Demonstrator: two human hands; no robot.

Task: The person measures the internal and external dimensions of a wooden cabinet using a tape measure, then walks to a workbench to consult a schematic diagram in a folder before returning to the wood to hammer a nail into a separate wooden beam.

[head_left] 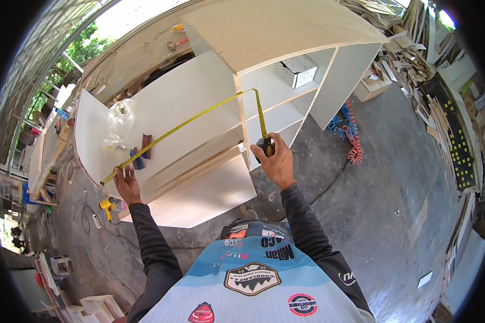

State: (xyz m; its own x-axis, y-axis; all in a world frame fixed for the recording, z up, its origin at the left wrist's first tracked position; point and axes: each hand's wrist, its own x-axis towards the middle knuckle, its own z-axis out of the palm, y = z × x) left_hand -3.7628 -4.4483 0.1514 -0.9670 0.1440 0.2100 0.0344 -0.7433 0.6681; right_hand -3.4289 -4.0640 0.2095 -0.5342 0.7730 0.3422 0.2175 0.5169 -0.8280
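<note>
My right hand (279,164) is closed round the dark case of a tape measure (263,148), held just in front of a white cabinet (199,207). From the case the yellow blade (191,119) rises, bends over near the cabinet's upright partition, and stretches left across the white panel. My left hand (127,185) pinches the blade close to its far-left end, by the panel's curved edge. Beside the blade, on the panel, lie a blue piece (137,160) and a brown piece (146,144) whose kind I cannot make out, and a crumpled clear plastic bag (122,116).
A patterned box (296,71) sits inside the cabinet, under its plywood side (285,27). A yellow power tool (108,207) stands at left on the concrete floor. Coiled red and blue hoses (352,134) lie at right, near heaped wood offcuts (404,59). A red hammer (177,44) lies behind.
</note>
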